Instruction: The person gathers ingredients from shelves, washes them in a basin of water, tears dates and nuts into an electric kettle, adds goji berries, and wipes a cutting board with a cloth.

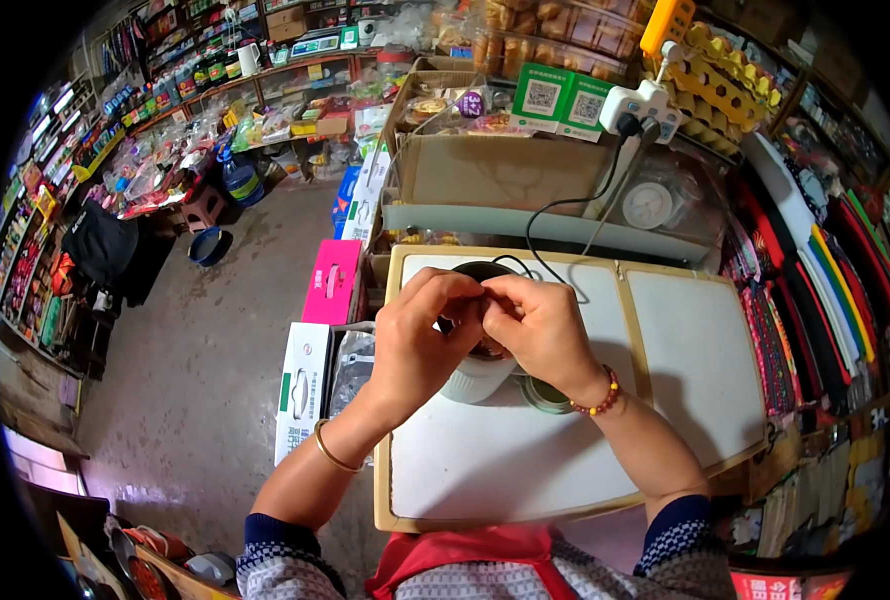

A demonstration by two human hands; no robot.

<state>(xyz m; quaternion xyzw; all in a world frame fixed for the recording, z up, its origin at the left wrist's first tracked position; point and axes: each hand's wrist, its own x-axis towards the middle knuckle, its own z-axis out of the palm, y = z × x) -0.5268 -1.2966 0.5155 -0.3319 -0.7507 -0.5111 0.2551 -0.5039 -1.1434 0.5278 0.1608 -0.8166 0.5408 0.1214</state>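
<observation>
Head cam: left hand [421, 328] narrow, thumb and forefinger pinched, bangle on that wrist. Right hand [543, 322] the same, beaded bracelet on the wrist. My fingertips meet just over the mouth of the white pot [471, 384]; can't tell what's between them, too small and covered. Pot is upright on the white table [455, 460], toward its left side; dark inside, contents mostly hidden by my hands. Green-rimmed container [544, 394] sits just right of the pot, partly under my right wrist.

Edges: wooden trim [383, 480] bounds the table left and front. Pink box [331, 282] and white box [303, 385] stand off the left edge. Grey ledge [505, 221] closes the back. Black cord [531, 222] drops from the power strip [641, 108] to behind the pot. Bare tabletop in front of the pot and across the right panel; hung fabrics [830, 265] past the right edge.
</observation>
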